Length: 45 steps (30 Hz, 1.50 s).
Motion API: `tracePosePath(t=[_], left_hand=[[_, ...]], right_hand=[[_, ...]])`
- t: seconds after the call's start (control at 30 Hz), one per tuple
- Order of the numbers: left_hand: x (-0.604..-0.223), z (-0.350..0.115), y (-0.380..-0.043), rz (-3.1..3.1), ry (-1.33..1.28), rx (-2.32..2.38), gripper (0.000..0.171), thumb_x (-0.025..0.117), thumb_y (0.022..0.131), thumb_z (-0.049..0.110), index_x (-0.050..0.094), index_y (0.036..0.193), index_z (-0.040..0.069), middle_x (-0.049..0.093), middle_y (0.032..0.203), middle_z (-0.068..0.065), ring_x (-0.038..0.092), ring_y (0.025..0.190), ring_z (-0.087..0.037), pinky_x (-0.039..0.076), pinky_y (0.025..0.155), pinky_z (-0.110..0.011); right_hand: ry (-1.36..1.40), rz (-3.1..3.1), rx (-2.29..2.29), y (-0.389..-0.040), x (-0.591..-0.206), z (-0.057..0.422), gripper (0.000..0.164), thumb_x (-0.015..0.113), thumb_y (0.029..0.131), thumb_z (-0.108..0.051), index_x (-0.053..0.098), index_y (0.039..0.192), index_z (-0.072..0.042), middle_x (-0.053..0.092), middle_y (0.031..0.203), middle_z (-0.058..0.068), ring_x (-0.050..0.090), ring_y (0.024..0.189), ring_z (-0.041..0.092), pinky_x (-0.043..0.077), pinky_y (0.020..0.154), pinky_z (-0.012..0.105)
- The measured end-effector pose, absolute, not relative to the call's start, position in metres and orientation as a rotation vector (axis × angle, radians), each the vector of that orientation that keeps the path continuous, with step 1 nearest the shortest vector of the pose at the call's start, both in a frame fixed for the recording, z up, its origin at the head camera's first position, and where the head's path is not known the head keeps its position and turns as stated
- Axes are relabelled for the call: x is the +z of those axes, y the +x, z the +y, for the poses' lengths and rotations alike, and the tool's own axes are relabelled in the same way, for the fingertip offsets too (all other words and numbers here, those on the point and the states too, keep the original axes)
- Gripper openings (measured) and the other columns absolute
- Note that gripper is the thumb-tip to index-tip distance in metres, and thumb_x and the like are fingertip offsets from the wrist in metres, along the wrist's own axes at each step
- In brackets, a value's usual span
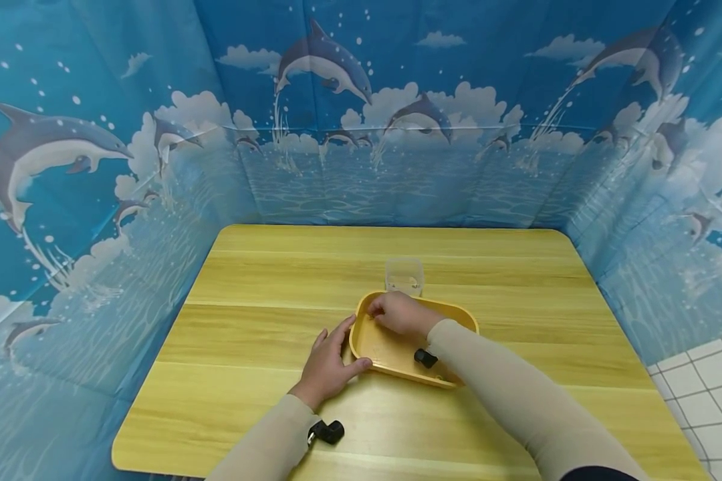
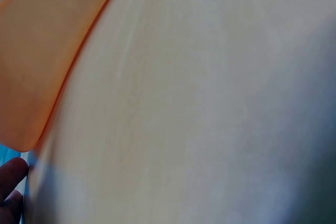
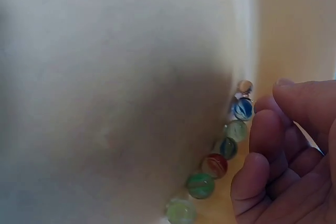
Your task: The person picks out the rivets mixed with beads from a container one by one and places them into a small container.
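Note:
A yellow plastic basin (image 1: 391,369) sits on the table. My left hand (image 1: 327,367) is at its left end, fingers spread along the outside and thumb at the near rim; in the left wrist view, fingertips (image 2: 11,174) show close by the basin wall (image 2: 42,61). My right hand (image 1: 402,315) reaches down inside the basin near its far left corner. In the right wrist view several glass marbles line the wall's foot, among them a blue-and-white marble (image 3: 242,109), a red marble (image 3: 214,166) and a green marble (image 3: 200,185). My loosely curled right fingers are right beside them, with nothing visible between.
A small clear plastic box (image 1: 404,274) with a few small items in it stands just behind the basin. The wooden table (image 1: 265,321) has a dolphin-print curtain (image 1: 361,180) around its back and sides. A black wrist camera (image 1: 327,432) sits at my left sleeve.

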<state>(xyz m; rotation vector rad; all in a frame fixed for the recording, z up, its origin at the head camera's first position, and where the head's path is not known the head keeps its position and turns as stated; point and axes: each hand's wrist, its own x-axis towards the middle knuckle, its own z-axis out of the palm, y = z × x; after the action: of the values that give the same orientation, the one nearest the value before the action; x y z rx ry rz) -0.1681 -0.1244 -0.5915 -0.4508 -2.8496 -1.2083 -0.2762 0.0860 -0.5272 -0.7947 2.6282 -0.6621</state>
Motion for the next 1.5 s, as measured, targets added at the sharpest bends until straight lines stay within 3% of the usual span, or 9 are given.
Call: tracePosePath(t=[0.5, 0.67, 1.03, 1.5], left_hand=[[-0.591, -0.122, -0.165, -2.855, -0.443, -1.195, 0.093, 0.074, 0.091, 0.063, 0.033, 0.166, 0.026, 0.051, 0.162, -0.002, 0.052, 0.147, -0.025, 0.016, 0.134, -0.055], [-0.594, -0.122, -0.166, -2.846, -0.453, -1.185, 0.092, 0.073, 0.091, 0.062, 0.033, 0.166, 0.027, 0.051, 0.162, -0.002, 0.052, 0.148, -0.025, 0.018, 0.133, -0.055], [-0.594, -0.122, -0.166, -2.848, -0.437, -1.204, 0.092, 0.074, 0.091, 0.062, 0.035, 0.165, 0.024, 0.053, 0.161, -0.004, 0.053, 0.146, -0.027, 0.017, 0.133, -0.057], [-0.595, -0.123, -0.167, -2.829, -0.437, -1.216, 0.091, 0.075, 0.091, 0.061, 0.035, 0.165, 0.024, 0.053, 0.16, -0.004, 0.054, 0.146, -0.026, 0.016, 0.133, -0.057]], right_hand=[[-0.895, 2.677, -0.582, -0.269, -0.541, 0.083, 0.021, 0.067, 0.099, -0.005, 0.079, 0.118, -0.004, 0.079, 0.112, 0.006, 0.069, 0.098, 0.015, 0.06, 0.093, 0.037], [-0.889, 2.704, -0.573, -0.267, -0.544, 0.082, 0.022, 0.07, 0.099, -0.008, 0.078, 0.119, -0.002, 0.079, 0.115, 0.009, 0.072, 0.107, 0.023, 0.06, 0.098, 0.042], [-0.867, 2.765, -0.572, -0.265, -0.552, 0.078, 0.02, 0.073, 0.099, -0.014, 0.08, 0.115, -0.006, 0.08, 0.114, 0.007, 0.074, 0.108, 0.024, 0.06, 0.099, 0.041], [-0.85, 2.8, -0.595, -0.264, -0.557, 0.077, 0.011, 0.074, 0.099, -0.016, 0.082, 0.104, -0.011, 0.08, 0.102, 0.001, 0.073, 0.097, 0.018, 0.061, 0.091, 0.038]])
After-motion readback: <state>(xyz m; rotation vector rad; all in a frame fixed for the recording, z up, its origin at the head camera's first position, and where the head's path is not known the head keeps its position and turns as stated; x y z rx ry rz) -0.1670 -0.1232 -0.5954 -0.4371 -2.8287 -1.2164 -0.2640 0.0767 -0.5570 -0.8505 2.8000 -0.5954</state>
